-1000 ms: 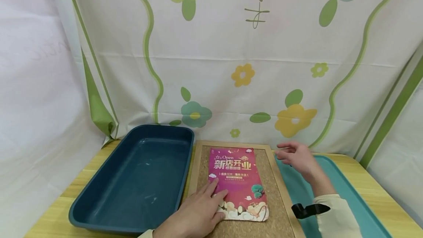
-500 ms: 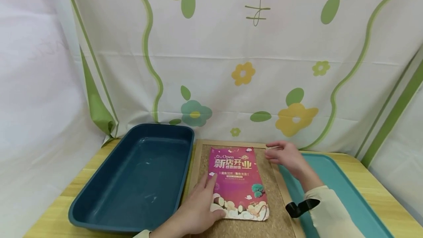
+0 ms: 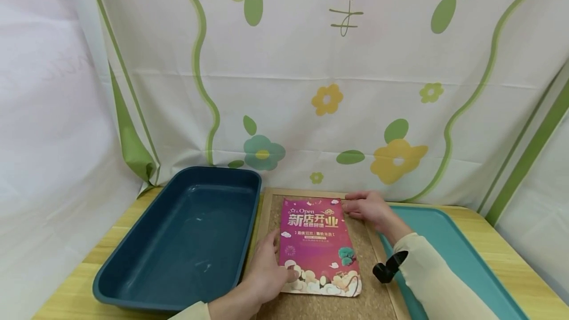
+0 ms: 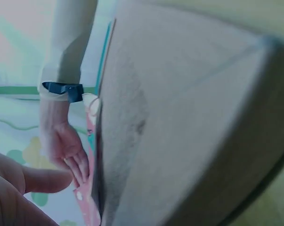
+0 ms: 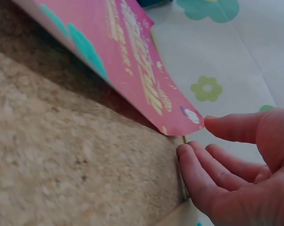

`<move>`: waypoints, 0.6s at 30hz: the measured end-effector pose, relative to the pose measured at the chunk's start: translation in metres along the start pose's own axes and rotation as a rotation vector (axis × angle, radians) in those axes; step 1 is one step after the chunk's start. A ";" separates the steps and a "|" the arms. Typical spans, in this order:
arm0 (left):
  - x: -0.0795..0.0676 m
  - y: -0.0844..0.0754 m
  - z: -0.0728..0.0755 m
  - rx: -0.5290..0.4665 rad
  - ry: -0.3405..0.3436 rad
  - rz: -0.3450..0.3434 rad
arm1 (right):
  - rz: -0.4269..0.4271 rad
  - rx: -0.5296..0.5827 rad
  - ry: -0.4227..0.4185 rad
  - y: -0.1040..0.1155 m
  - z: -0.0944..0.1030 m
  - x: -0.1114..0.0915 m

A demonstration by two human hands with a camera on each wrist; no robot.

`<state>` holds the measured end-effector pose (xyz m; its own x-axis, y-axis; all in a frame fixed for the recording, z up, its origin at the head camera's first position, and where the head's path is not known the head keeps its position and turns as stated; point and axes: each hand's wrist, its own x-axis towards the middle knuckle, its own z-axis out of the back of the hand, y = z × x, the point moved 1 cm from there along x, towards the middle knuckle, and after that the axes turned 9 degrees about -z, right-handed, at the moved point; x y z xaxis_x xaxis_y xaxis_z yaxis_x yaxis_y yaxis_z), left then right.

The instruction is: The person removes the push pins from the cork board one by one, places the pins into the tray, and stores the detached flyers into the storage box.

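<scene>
A pink-purple printed flyer (image 3: 315,246) lies on a wood-framed cork board (image 3: 331,307), its edges slightly curled up. My left hand (image 3: 266,268) is at the flyer's lower left, thumb over the printed face and fingers along the left edge. In the left wrist view its thumb (image 4: 50,181) is stretched out; whether it touches the paper is unclear. At the upper right corner is my right hand (image 3: 369,211). Close up in the right wrist view, thumb and fingers of that hand (image 5: 240,165) are spread beside the corner of the flyer (image 5: 146,84), with a gap between them.
To the left of the board stands a deep dark-blue tray (image 3: 178,305). A teal tray (image 3: 449,246) lies on the right, partly behind the right forearm. Behind the wooden table (image 3: 66,285) hangs a white curtain (image 3: 275,88) with flowers.
My right hand has moved left from above the teal tray to the flyer's upper right corner. My left hand has slid from the flyer's face to its left edge.
</scene>
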<state>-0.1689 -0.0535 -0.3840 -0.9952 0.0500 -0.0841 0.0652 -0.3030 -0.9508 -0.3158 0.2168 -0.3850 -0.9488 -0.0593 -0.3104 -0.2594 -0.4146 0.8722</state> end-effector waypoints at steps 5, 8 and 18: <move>0.002 0.003 -0.001 -0.039 -0.034 0.039 | -0.014 0.008 -0.015 -0.002 -0.006 0.004; 0.004 0.003 0.000 -0.066 -0.055 0.073 | -0.030 0.012 -0.039 -0.003 -0.008 0.005; 0.003 0.005 -0.001 -0.159 -0.115 0.086 | -0.048 0.060 -0.054 -0.004 -0.010 0.007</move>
<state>-0.1715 -0.0535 -0.3894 -0.9866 -0.0809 -0.1415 0.1523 -0.1472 -0.9773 -0.3192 0.2087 -0.3948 -0.9429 0.0091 -0.3329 -0.3136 -0.3608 0.8784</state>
